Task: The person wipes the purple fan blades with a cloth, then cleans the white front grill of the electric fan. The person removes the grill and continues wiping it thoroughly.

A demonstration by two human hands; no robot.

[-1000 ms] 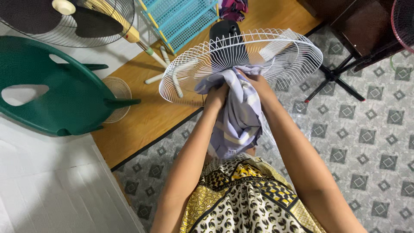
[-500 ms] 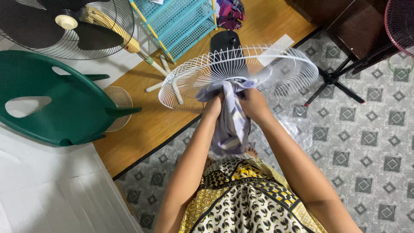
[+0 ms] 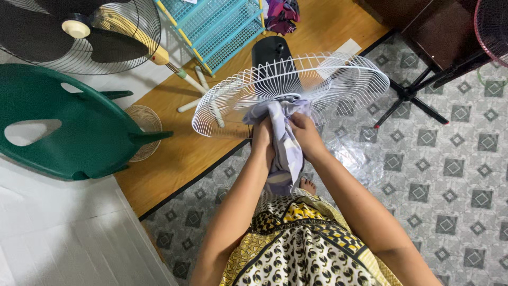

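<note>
Both hands up front, close together. Left hand (image 3: pixel 262 135) is curled tight round a pale lilac cloth (image 3: pixel 284 153) w/ faint cream stripes; right hand (image 3: pixel 302 130) grips the same cloth just beside it, fingers closed over the bunched top. Cloth hangs down between the forearms toward the person's yellow, black & white patterned dress (image 3: pixel 301 243); its upper end is pressed against the near edge of a white wire fan guard (image 3: pixel 296 79). Guard is tilted, held off the floor at the hands, dome side up, spokes fanning away from the person. Can't tell which hand actually carries the guard's weight.

Beyond it, a black fan base (image 3: pixel 270 50) on the wood floor, then a blue plastic rack (image 3: pixel 217 24). Far left: green plastic chair (image 3: pixel 69 132), & a standing fan w/ dark blades in a metal cage (image 3: pixel 79 32). A bare foot (image 3: pixel 307 186) shows under the cloth on the grey diamond-pattern mat (image 3: pixel 450 169). Dark metal stand legs (image 3: pixel 410 100) off to the right, well apart.
</note>
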